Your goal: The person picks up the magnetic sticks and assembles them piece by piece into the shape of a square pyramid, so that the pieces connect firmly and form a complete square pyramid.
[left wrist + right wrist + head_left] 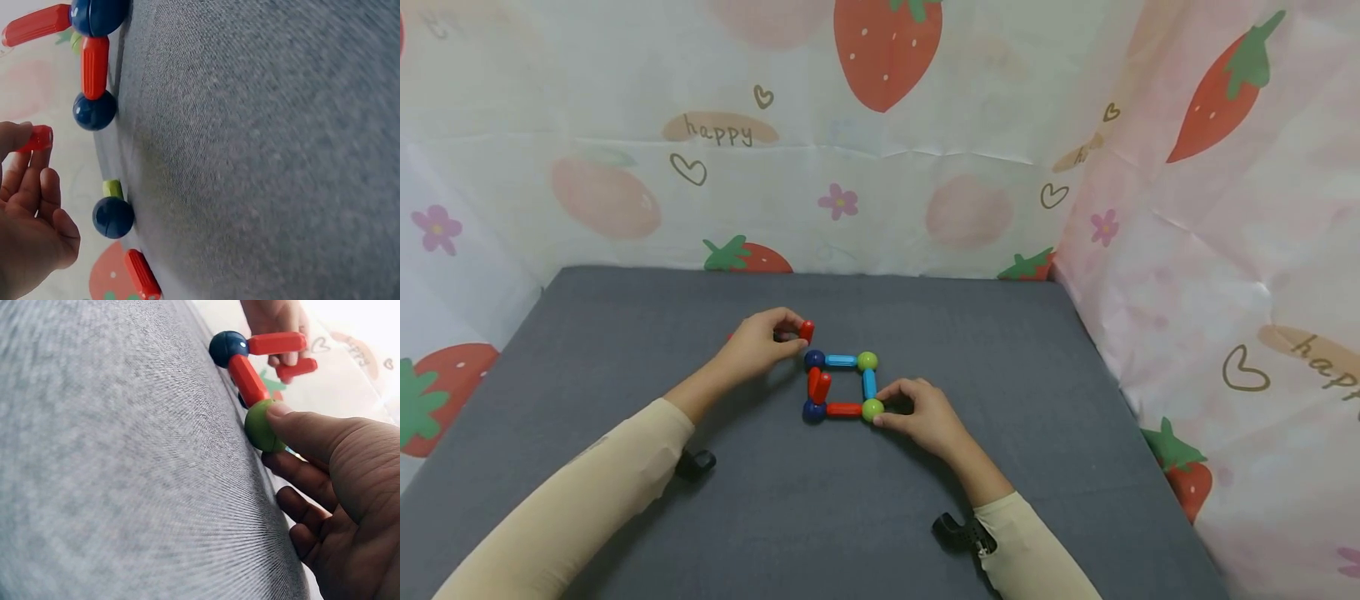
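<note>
My left hand [751, 343] pinches a short red rod [807, 331] between thumb and fingertips, just above the far-left corner of a square frame. That frame lies on the table, with dark blue balls [813, 411] at its left corners and green balls [867, 361] at its right ones. Blue rods [841, 361] form its far and right sides; red rods [845, 410] form the near and left sides. Another red rod [278, 342] stands up from the near-left blue ball. The near-right green ball [262, 425] is pinched between the thumb and fingers of my right hand [928, 417].
Beyond the left hand, the left wrist view shows a separate blue ball [113, 217] with a green rod [112, 188] against it, and a red rod [143, 275]. A grey cloth covers the table [820, 508]. Printed curtains [880, 183] rise behind it and along the sides.
</note>
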`<act>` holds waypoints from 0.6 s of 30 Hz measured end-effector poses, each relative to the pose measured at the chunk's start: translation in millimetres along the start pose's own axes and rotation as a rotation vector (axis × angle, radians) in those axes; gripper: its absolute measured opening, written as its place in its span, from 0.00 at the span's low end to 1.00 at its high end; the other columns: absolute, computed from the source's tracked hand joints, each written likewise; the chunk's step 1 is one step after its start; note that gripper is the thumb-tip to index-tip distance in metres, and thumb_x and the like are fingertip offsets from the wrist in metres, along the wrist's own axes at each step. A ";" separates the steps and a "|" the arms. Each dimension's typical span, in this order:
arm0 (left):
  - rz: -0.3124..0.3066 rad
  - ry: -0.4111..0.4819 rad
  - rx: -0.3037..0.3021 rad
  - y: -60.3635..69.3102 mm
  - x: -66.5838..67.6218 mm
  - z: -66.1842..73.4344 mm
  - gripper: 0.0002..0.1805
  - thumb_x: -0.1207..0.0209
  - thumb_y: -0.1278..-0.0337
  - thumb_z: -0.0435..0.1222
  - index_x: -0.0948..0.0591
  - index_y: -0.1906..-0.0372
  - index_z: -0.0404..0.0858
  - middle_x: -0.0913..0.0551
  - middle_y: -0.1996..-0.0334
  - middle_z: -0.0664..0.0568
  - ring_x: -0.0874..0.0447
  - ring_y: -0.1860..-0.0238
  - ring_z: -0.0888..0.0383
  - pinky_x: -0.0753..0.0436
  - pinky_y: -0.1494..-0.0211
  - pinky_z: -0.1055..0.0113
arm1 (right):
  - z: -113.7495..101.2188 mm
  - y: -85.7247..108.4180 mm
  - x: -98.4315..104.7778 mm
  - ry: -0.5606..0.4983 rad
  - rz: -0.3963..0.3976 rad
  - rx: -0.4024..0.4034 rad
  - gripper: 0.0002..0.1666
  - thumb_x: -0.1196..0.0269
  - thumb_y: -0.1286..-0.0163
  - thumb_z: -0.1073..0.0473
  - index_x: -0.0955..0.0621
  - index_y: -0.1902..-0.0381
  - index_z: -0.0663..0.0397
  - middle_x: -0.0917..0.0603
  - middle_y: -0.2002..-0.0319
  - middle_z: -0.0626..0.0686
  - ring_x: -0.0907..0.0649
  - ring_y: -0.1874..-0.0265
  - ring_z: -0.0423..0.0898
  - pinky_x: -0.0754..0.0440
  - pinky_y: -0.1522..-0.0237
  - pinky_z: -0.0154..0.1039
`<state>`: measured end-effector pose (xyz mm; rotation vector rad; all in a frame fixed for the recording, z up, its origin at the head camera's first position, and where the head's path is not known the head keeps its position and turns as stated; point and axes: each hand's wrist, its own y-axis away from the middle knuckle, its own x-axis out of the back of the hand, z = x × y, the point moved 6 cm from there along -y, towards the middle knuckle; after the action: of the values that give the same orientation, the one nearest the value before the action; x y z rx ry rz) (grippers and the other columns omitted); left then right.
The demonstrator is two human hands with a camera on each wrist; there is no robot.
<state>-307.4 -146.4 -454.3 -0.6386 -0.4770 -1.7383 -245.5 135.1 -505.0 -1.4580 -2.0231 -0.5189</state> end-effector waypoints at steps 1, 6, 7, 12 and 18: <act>-0.003 0.006 -0.001 -0.7 -0.9 0.8 0.18 0.33 0.34 0.44 0.19 0.44 0.43 0.16 0.47 0.48 0.21 0.46 0.49 0.20 0.42 0.51 | -0.1 0.1 0.1 -0.001 -0.001 0.001 0.17 0.21 0.42 0.47 0.13 0.55 0.32 0.16 0.57 0.39 0.22 0.56 0.40 0.23 0.48 0.46; -0.020 0.014 -0.001 -4.7 -6.9 1.5 0.17 0.33 0.33 0.43 0.19 0.43 0.43 0.16 0.49 0.48 0.20 0.47 0.50 0.21 0.45 0.54 | -1.4 0.7 0.4 0.002 -0.001 0.009 0.17 0.21 0.42 0.47 0.13 0.55 0.32 0.16 0.57 0.39 0.22 0.56 0.40 0.23 0.49 0.45; -0.025 0.017 0.003 -5.5 -8.3 1.3 0.17 0.33 0.33 0.43 0.19 0.44 0.43 0.16 0.50 0.48 0.20 0.48 0.51 0.21 0.46 0.54 | -1.5 0.7 0.4 0.004 -0.001 0.010 0.17 0.21 0.43 0.47 0.13 0.55 0.32 0.16 0.57 0.39 0.22 0.56 0.40 0.23 0.49 0.45; -0.059 -0.007 0.002 -10.0 -15.9 -2.0 0.16 0.33 0.33 0.41 0.19 0.44 0.43 0.16 0.52 0.49 0.21 0.50 0.51 0.20 0.51 0.57 | -1.1 0.2 0.4 0.003 0.001 0.011 0.17 0.21 0.43 0.47 0.13 0.56 0.32 0.16 0.57 0.39 0.22 0.56 0.40 0.23 0.48 0.46; -0.082 -0.031 -0.008 -14.2 -21.0 -7.5 0.16 0.34 0.33 0.41 0.19 0.44 0.43 0.16 0.52 0.50 0.20 0.50 0.52 0.18 0.51 0.59 | 0.0 -0.2 0.4 -0.008 0.005 0.011 0.17 0.21 0.43 0.47 0.13 0.56 0.33 0.16 0.57 0.39 0.21 0.55 0.41 0.23 0.47 0.47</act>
<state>-318.5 -131.8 -473.3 -0.6601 -0.5241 -1.8104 -245.7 135.3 -504.7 -1.4605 -2.0252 -0.4991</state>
